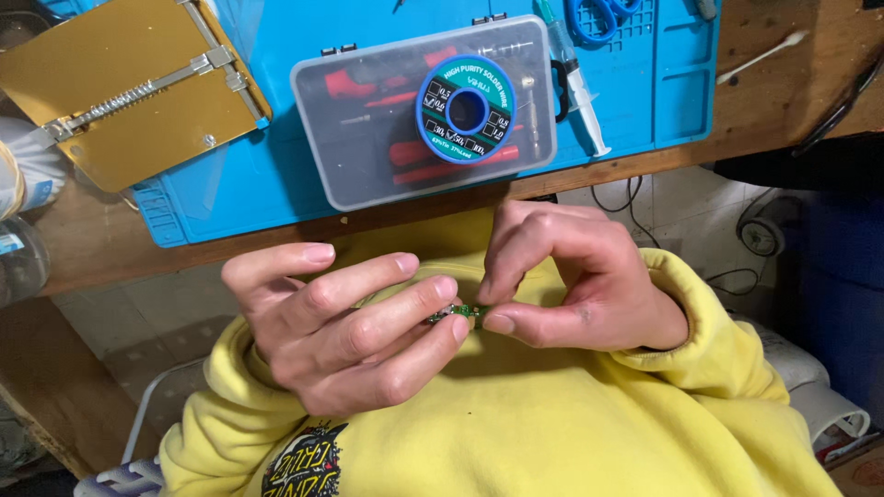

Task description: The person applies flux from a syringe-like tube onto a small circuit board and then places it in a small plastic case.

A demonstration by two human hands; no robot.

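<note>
Right now you pinch a small green board [458, 313] between both hands, close to your yellow sweatshirt [552, 433]. Left hand [345, 327] fingertips clamp one end, right hand [575, 285] thumb and forefinger the other. Board is off the bench, nothing soldered as far as visible. Beyond: blue ribbed mat [663, 83], clear plastic box [428, 110] with solder spool [466, 109], syringe [575, 78], brass-coloured plate [120, 83].
</note>
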